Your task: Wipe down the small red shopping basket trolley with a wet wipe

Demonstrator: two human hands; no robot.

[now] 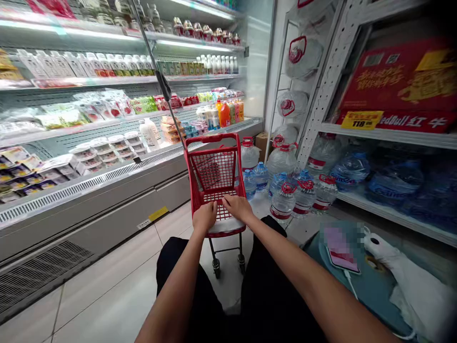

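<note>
A small red shopping cart (216,178) with a mesh basket stands upright in front of me, between my knees. My left hand (205,216) is closed on the near left part of its top. Close beside it, my right hand (237,208) is closed on the cart toward the right. The fingers curl downward, so their undersides are hidden. Below the hands, a whitish panel (228,226) shows at the cart's near edge. Dark wheels (216,267) rest on the tiled floor.
An open refrigerated case (143,178) with dairy goods and drinks runs along the left. Several large water bottles (283,202) stand right of the cart. A metal shelf (392,136) holds red cartons. A phone (342,259) and white roll (385,252) lie on a blue-green stool (371,290).
</note>
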